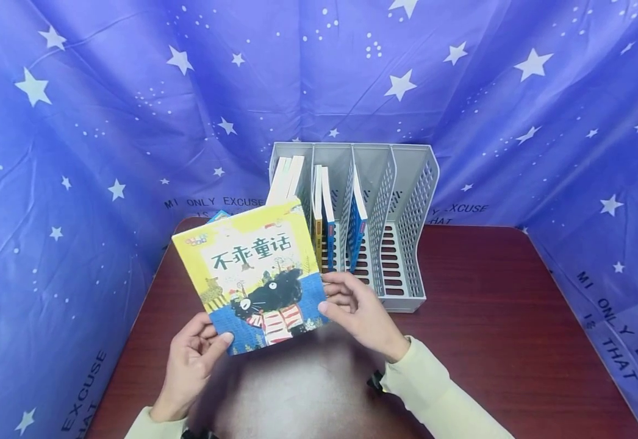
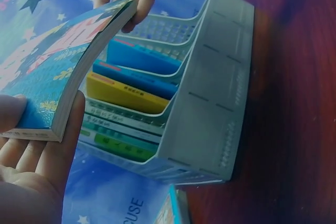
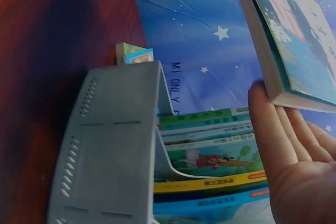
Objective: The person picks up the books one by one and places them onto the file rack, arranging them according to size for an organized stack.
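A picture book (image 1: pixel 264 280) with a yellow and blue cover is held tilted above the table, cover up. My left hand (image 1: pixel 193 360) grips its lower left corner, thumb on the cover and fingers beneath. My right hand (image 1: pixel 357 311) is at the book's right edge; the right wrist view shows its fingers (image 3: pixel 275 129) fairly straight, touching the book's underside. In the left wrist view its thumb stands off the cover. Behind the book is a grey file rack (image 1: pixel 420 244) with several slots. White-edged books (image 1: pixel 286 177) stand in its leftmost slot, partly hidden.
Yellow and blue books (image 1: pixel 324 225) stand in the rack's second slot, and one blue book (image 1: pixel 359 225) in the third. Another book (image 2: pixel 173 208) lies beside the rack's left side. The dark red table (image 1: pixel 516 317) reaches a star-patterned blue curtain (image 1: pixel 352 73).
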`<state>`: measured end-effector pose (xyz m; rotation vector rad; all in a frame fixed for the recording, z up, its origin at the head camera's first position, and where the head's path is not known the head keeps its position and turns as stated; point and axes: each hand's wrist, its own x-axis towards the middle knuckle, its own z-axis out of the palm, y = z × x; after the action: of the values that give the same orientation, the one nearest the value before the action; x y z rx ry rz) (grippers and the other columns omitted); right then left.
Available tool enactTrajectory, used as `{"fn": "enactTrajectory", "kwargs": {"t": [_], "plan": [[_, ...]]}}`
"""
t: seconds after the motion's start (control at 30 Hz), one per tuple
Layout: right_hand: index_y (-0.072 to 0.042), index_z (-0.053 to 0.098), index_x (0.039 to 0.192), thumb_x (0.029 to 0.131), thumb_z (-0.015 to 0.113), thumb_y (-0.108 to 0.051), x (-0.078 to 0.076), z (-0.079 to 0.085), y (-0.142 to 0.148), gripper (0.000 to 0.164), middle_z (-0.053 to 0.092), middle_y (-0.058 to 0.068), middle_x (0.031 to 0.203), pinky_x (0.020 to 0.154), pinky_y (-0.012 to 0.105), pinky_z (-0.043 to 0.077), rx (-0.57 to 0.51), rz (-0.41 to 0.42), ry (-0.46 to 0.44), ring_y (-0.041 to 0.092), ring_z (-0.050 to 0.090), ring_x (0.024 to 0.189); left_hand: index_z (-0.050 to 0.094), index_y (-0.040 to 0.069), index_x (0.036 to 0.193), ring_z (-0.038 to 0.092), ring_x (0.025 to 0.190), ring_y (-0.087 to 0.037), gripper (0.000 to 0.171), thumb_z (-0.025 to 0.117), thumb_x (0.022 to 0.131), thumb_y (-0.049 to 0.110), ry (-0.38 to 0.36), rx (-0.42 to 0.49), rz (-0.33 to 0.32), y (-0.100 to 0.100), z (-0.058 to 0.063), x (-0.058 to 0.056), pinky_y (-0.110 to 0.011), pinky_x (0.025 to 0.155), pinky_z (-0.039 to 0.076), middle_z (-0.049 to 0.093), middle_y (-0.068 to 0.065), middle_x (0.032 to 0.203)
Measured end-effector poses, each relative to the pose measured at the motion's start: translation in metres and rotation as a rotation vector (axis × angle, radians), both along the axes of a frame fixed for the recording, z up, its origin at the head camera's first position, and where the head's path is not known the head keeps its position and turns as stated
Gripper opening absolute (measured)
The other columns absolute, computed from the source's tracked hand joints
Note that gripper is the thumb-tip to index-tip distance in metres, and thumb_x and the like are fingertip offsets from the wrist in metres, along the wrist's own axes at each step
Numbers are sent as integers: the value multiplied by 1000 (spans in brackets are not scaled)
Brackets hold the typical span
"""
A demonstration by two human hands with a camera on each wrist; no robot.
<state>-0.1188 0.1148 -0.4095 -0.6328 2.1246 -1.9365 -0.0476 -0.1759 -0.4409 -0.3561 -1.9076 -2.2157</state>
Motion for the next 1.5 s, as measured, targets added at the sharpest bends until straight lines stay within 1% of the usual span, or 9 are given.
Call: {"fn": "enactTrajectory", "kwargs": {"t": [0.3,0.4,0.5,0.67,0.83,1.03,1.2,1.37,1.5], "plan": [[2,54,119,91,64,-5,13,-15,4,31,64,11,90,58,21,49,30,40,-35,10,58,68,48,-18,110,69,85,-17,25,51,86,-21,-23,-8,-130,6,-15,1,-35,71,57,72,-7,97],[2,52,93,90,64,-4,17,-18,5,14,45,8,67,49,19,35,45,34,1,5,40,54,48,-17,111,69,86,-18,26,51,86,-20,-34,-16,-159,7,-19,1,-37,72,57,71,-12,98],[-1,38,79,89,65,-5,21,-21,6,29,23,10,64,48,20,25,70,-3,45,7,24,52,49,-16,111,69,86,-18,26,52,86,-20,-41,-28,-172,7,-22,0,-36,72,57,70,-17,98],[-5,54,95,90,64,-2,29,-20,7,11,28,4,62,47,19,28,81,-26,85,4,27,52,50,-12,111,69,84,-18,25,53,86,-17,-83,-39,-176,8,-23,-3,-36,71,57,69,-19,97],[-3,59,101,88,62,6,37,-11,7,16,34,1,60,43,18,28,74,-66,153,1,28,50,49,-14,113,69,83,-21,25,54,88,-13,-130,-43,-175,13,-21,-6,-37,70,58,68,-23,97],[-9,62,99,86,66,4,44,-6,9,19,51,-1,60,40,17,35,104,-166,258,-1,37,49,56,-11,113,68,82,-15,30,62,84,-13,-129,-144,14,23,-9,-11,-27,69,57,68,-21,98],[-13,63,100,87,68,-1,50,1,6,18,66,-4,74,47,17,50,168,-256,412,1,57,57,60,-7,115,65,98,-17,39,67,78,-17,62,-234,237,28,13,-14,-28,82,54,61,-22,113],[-9,63,99,85,66,-2,52,5,0,16,67,1,85,55,15,52,223,-325,668,6,63,67,63,-3,118,64,101,-19,46,69,75,-19,235,-266,273,40,40,-10,-32,84,54,62,-21,111],[-4,63,97,85,62,-6,52,4,-7,12,66,1,85,53,19,51,283,-382,895,7,61,66,60,-2,123,65,104,-22,53,72,73,-17,265,-259,271,57,53,-3,-35,85,53,62,-17,115]]}}
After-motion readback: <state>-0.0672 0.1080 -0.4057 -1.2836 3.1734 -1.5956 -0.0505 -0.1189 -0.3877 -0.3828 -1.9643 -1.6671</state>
